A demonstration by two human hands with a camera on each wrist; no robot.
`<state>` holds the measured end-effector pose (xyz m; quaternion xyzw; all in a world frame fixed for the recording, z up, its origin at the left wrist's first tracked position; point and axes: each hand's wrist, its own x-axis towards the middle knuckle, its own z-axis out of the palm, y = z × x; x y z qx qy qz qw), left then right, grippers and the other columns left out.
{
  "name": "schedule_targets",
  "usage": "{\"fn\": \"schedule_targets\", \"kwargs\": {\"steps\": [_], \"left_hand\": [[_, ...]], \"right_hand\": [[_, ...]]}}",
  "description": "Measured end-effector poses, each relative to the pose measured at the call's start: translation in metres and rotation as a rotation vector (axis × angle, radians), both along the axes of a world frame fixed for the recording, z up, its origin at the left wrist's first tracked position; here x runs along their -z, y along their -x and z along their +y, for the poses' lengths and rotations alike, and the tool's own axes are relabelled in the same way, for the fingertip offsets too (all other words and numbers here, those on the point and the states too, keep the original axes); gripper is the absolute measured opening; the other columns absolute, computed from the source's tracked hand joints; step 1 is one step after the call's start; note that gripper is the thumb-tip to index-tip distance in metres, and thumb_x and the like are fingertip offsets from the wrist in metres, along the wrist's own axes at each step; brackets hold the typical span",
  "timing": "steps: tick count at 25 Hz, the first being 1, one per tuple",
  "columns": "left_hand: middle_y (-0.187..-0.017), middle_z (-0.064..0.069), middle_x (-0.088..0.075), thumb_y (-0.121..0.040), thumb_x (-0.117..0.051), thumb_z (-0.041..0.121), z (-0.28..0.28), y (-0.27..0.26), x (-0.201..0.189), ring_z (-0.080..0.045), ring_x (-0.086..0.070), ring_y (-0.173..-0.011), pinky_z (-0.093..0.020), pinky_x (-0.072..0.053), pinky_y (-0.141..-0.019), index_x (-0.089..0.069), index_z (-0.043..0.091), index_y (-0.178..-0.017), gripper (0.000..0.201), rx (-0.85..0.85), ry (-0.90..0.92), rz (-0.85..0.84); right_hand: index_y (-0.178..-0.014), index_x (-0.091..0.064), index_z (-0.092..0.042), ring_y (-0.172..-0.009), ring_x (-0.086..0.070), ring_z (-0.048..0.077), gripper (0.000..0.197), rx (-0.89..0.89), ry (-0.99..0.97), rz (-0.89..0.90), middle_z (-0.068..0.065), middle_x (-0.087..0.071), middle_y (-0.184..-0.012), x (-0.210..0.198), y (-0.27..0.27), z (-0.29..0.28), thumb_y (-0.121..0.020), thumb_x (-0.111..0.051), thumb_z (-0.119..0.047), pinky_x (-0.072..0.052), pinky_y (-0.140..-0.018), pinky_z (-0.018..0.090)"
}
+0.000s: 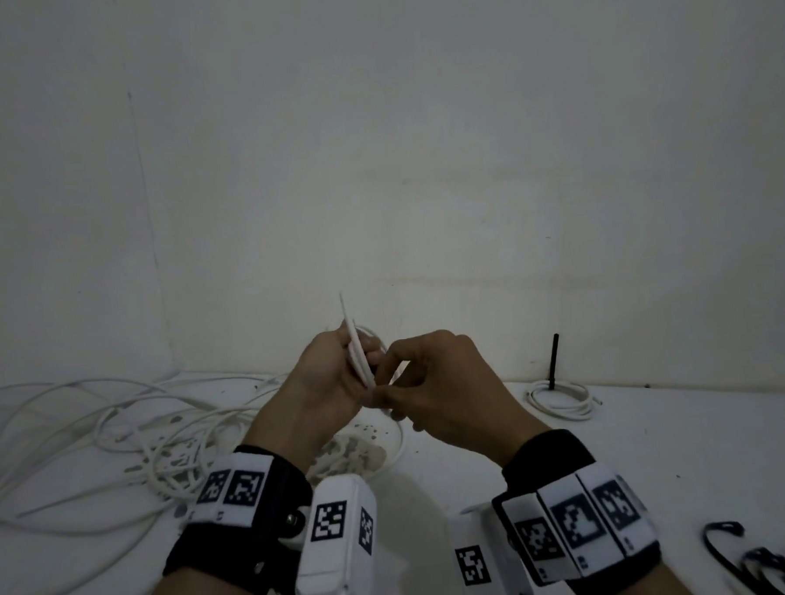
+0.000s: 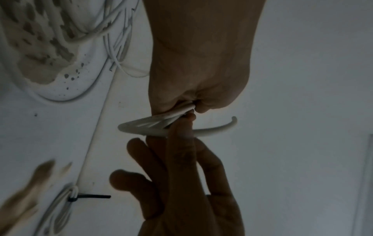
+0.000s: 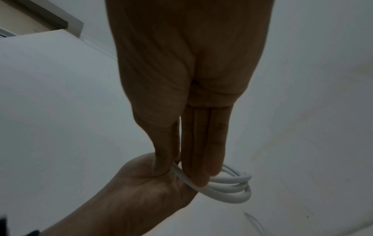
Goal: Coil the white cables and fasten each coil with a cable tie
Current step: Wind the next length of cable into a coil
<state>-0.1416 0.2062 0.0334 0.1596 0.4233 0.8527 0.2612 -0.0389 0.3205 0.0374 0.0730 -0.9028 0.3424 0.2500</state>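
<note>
On the white table [image 1: 662, 442], your left hand [image 1: 327, 382] grips the small coiled white cable [image 3: 228, 188]; your right hand [image 1: 436, 386] pinches it at 3 o'clock. Loosen either grip and, likely, the loops spring apart untied.

The coiled white cable [image 3: 228, 190] was observed to be smooth, matt plastic-sheathed. The table top [image 1: 662, 442] was noted as matt white, chipped and speckled. Black cable ties [image 1: 768, 564] appeared plastic. Wrist bands [image 1: 266, 522] appeared black cloth.

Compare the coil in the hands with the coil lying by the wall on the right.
The held coil is off the table, gripped by the left hand and right hand; the table coil lies flat. No tie shows on the held coil; the table coil has a black tie. Both are white cable.
</note>
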Motion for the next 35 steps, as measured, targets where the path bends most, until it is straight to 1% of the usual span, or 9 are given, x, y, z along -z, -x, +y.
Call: {"fn": "schedule_targets", "kwargs": {"steps": [4,6,10,19,22,25,29,32,35], "left_hand": [[-0.05,-0.001,-0.046,-0.104,-0.034,0.024,0.011,-0.016,0.003,-0.011,-0.041,-0.04,-0.021,-0.038,-0.04,-0.048,0.011,-0.065,0.043,0.016,0.176,0.149],[-0.054,-0.002,-0.05,-0.104,-0.032,0.021,0.013,-0.018,0.004,-0.012,-0.046,-0.045,-0.025,-0.041,-0.049,-0.05,0.009,-0.071,0.039,0.013,0.227,0.191],[-0.078,-0.013,-0.059,-0.107,-0.031,0.032,0.014,-0.015,0.007,-0.022,-0.057,-0.069,-0.037,-0.052,-0.07,-0.06,0.003,-0.1,0.041,0.077,0.286,0.185],[-0.077,-0.01,-0.062,-0.105,-0.038,0.03,0.02,-0.017,0.01,-0.02,-0.061,-0.067,-0.034,-0.053,-0.064,-0.062,0.004,-0.099,0.036,0.05,0.412,0.199],[-0.064,-0.005,-0.064,-0.104,-0.041,0.035,0.023,-0.026,0.008,-0.016,-0.062,-0.054,-0.029,-0.05,-0.055,-0.066,0.004,-0.098,0.039,0.024,0.471,0.274],[-0.051,0.001,-0.058,-0.105,-0.029,0.049,0.024,-0.03,0.007,-0.012,-0.054,-0.046,-0.026,-0.043,-0.05,-0.066,0.008,-0.097,0.055,-0.045,0.618,0.383],[-0.052,0.0,-0.051,-0.103,-0.018,0.054,0.026,-0.03,0.009,-0.013,-0.041,-0.047,-0.022,-0.033,-0.044,-0.064,0.012,-0.109,0.063,-0.073,0.767,0.432],[-0.056,0.0,-0.047,-0.1,-0.013,0.061,0.024,-0.028,0.011,-0.01,-0.034,-0.043,-0.022,-0.029,-0.043,-0.061,0.009,-0.083,0.073,-0.104,0.825,0.467],[-0.051,0.005,-0.035,-0.097,-0.012,0.067,0.018,-0.027,0.009,-0.009,-0.026,-0.042,-0.022,-0.022,-0.041,-0.048,0.014,-0.068,0.071,-0.07,0.802,0.44]], "right_hand": [[-0.079,-0.07,-0.005,-0.053,-0.07,0.024,0.015,0.017,0.188,0.021,0.01,-0.071,-0.06,0.0,-0.002,0.001,-0.081,-0.081,-0.016,-0.061,-0.055,0.037],[-0.081,-0.066,-0.003,-0.052,-0.07,0.027,0.02,0.043,0.32,0.011,0.013,-0.071,-0.059,0.001,-0.003,0.004,-0.079,-0.083,-0.014,-0.062,-0.056,0.04],[-0.082,-0.062,-0.004,-0.053,-0.071,0.027,0.024,0.102,0.427,0.033,0.012,-0.072,-0.06,0.005,0.0,0.013,-0.078,-0.083,-0.016,-0.062,-0.058,0.047],[-0.09,-0.059,-0.003,-0.061,-0.073,0.034,0.016,0.067,0.519,-0.078,0.019,-0.073,-0.071,0.005,0.002,0.012,-0.082,-0.073,-0.004,-0.063,-0.061,0.047],[-0.091,-0.06,-0.007,-0.062,-0.072,0.034,0.013,0.079,0.527,-0.031,0.02,-0.071,-0.07,0.005,0.002,0.01,-0.084,-0.07,-0.004,-0.062,-0.061,0.047],[-0.098,-0.059,0.0,-0.066,-0.072,0.038,0.016,-0.009,0.583,-0.064,0.026,-0.071,-0.074,0.003,0.0,0.013,-0.086,-0.07,-0.001,-0.063,-0.065,0.046],[-0.103,-0.062,-0.004,-0.067,-0.073,0.027,0.018,-0.054,0.452,-0.154,0.018,-0.074,-0.075,-0.001,-0.007,0.019,-0.087,-0.07,-0.005,-0.062,-0.062,0.038],[-0.105,-0.07,-0.026,-0.061,-0.062,0.002,0.018,0.095,0.01,-0.136,0.001,-0.069,-0.083,-0.004,-0.01,0.034,-0.088,-0.072,-0.032,-0.051,-0.058,0.019],[-0.103,-0.069,-0.035,-0.087,-0.054,-0.001,0.016,0.101,-0.13,-0.061,-0.008,-0.061,-0.101,-0.002,-0.008,0.041,-0.09,-0.066,-0.044,-0.042,-0.073,0.019]]}}
